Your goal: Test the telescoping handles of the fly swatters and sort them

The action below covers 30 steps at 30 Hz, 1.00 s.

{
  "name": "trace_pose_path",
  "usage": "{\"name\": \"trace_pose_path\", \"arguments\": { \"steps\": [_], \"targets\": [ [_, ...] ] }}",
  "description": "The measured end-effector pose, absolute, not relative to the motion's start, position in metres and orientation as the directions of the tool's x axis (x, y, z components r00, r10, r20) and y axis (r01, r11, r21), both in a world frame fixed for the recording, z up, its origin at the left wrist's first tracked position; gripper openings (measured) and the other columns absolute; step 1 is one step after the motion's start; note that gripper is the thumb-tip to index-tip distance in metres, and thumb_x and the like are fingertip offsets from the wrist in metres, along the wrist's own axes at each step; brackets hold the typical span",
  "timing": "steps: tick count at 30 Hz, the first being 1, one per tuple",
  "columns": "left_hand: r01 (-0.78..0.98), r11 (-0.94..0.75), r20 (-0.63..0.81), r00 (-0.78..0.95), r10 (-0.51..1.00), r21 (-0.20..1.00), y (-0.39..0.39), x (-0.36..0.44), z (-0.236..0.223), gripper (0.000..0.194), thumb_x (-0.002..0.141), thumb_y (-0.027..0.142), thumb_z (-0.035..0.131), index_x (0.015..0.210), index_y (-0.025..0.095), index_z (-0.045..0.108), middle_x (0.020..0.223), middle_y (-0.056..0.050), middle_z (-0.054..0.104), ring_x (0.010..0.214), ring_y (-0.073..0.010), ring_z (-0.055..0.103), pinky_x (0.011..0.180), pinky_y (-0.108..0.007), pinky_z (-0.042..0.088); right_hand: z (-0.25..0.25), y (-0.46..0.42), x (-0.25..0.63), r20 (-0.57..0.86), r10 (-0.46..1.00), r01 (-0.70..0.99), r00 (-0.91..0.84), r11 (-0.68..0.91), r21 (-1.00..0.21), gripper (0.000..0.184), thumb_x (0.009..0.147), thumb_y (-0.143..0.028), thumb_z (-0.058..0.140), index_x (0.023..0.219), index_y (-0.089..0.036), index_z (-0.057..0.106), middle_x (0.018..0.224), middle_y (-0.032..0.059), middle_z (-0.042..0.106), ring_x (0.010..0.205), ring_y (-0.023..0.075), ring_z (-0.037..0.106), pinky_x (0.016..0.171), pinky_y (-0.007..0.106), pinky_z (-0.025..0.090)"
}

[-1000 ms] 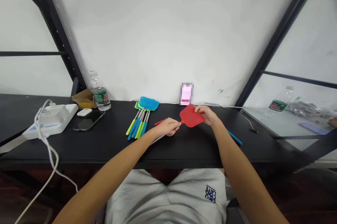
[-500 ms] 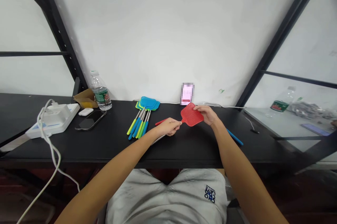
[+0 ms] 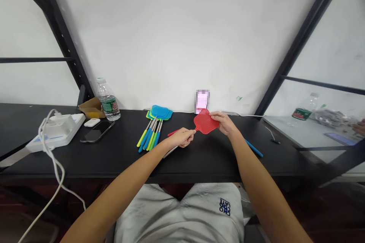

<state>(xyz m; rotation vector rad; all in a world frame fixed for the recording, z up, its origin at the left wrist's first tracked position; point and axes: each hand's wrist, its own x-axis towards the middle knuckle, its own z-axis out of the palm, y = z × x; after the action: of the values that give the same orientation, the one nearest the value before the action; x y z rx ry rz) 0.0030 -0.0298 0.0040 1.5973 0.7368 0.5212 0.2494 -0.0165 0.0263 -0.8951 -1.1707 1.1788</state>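
Red swatter (image 3: 205, 122), held over the black table (image 3: 216, 163): our left hand (image 3: 184, 137) is closed on its neck, and our right hand (image 3: 224, 122), barely open, pinches the right edge of its mesh head. Blue and yellow-green swatters (image 3: 160, 111) lie bunched to our left.

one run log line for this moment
left hand: pinching red square mesh swatter head by its neck | right hand: holding its right edge | to the left: overlapping blue and yellow-green swatters
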Motion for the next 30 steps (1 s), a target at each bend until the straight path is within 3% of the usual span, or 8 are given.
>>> {"name": "trace_pose_path", "arguments": {
  "steps": [7, 15, 30],
  "targets": [
    [0.171, -0.033, -0.095, 0.684, 0.723, 0.985, -0.032, 0.004, 0.007, 0.047, 0.091, 0.053, 0.044, 0.056, 0.022, 0.036, 0.030, 0.008, 0.022, 0.027, -0.0068, 0.020, 0.035, -0.022, 0.014, 0.025, -0.017, 0.246, 0.192, 0.980, -0.225, -0.058, 0.174, -0.959, 0.039, 0.061, -0.031, 0.082, 0.098, -0.023, 0.071, 0.092, 0.0034, 0.073, 0.078, 0.0192, 0.065, 0.070, 0.031, 0.051],
    [0.183, -0.069, -0.081, 0.699, 0.710, 0.981, -0.031, 0.002, 0.004, 0.047, 0.088, 0.056, 0.047, 0.058, 0.021, 0.039, 0.030, 0.008, 0.025, 0.029, -0.0069, 0.022, 0.036, -0.022, 0.017, 0.022, -0.014, 0.240, 0.174, 0.979, -0.154, -0.106, 0.157, -0.976, 0.012, 0.058, -0.020, 0.068, 0.071, -0.020, 0.068, 0.075, 0.0009, 0.069, 0.067, 0.0164, 0.060, 0.063, 0.027, 0.047],
    [0.172, -0.061, -0.078, 0.701, 0.709, 0.983, -0.034, 0.001, 0.007, 0.052, 0.087, 0.063, 0.046, 0.057, 0.021, 0.038, 0.031, 0.008, 0.022, 0.030, -0.0067, 0.021, 0.037, -0.022, 0.015, 0.025, -0.015, 0.235, 0.323, 0.945, -0.117, -0.054, 0.315, -0.942, 0.015, 0.058, -0.018, 0.066, 0.072, -0.019, 0.071, 0.073, 0.0000, 0.068, 0.073, 0.0155, 0.059, 0.075, 0.030, 0.045]
  ]
}}
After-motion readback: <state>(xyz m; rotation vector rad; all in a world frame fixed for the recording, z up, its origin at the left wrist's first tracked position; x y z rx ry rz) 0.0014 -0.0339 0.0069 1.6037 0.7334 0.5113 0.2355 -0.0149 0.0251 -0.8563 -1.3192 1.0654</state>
